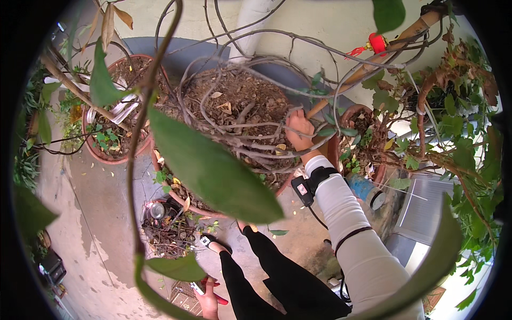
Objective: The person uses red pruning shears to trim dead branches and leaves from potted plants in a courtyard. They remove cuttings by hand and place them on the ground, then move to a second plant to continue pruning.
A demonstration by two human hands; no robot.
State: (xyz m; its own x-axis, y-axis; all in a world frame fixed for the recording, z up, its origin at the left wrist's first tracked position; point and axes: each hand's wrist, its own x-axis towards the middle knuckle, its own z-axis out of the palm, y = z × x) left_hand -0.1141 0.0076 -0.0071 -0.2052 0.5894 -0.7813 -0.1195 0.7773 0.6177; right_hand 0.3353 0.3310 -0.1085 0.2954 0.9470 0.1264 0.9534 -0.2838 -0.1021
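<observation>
My right hand (300, 130) is closed around a woody vine stem (295, 108) over the right side of a large terracotta pot (286, 186); the fingers are partly hidden. Bare, looping vine stems (256, 150) coil over the pot's brown soil (248, 92), some crossing close to my wrist. Low at the bottom of the view, my left hand (209, 300) holds a red-handled cutting tool, apparently pruning shears (221, 299), away from the pot. A large green leaf (216, 172) hangs close to the camera and covers part of the pot.
A bamboo pole (412, 30) slants down beside my right hand, with a red lantern ornament (377, 44) near it. Smaller pots (116, 160) stand left and right. Cut twigs (170, 238) fill a container near my feet. A blue cylindrical container (362, 190) lies to the right.
</observation>
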